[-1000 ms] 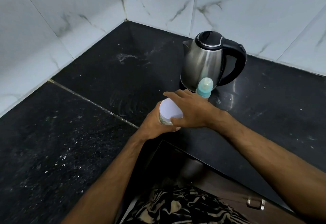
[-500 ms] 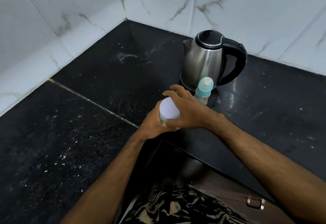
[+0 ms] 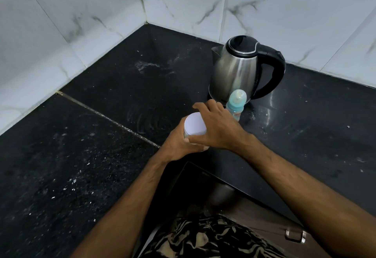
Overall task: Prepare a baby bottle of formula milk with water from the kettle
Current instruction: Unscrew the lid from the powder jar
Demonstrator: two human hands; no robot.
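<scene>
A small jar with a white lid (image 3: 194,127) is held over the black counter (image 3: 101,146). My left hand (image 3: 179,143) wraps its body from below and hides most of it. My right hand (image 3: 219,129) sits over the lid with fingers curled around its rim. Just behind my right hand stands a baby bottle (image 3: 236,103) with a teal collar and a clear cap, upright on the counter. A steel kettle (image 3: 236,68) with a black lid and handle stands behind the bottle, handle pointing right.
White marble-look tiled walls (image 3: 81,23) meet in a corner at the back. The counter's front edge (image 3: 234,184) cuts inward near my body, with a drawer handle (image 3: 295,235) below at the right. Pale specks lie scattered on the counter at the left.
Both hands with the jar have risen slightly, and the right hand's fingers have shifted around the lid. The bottle and kettle have not moved.
</scene>
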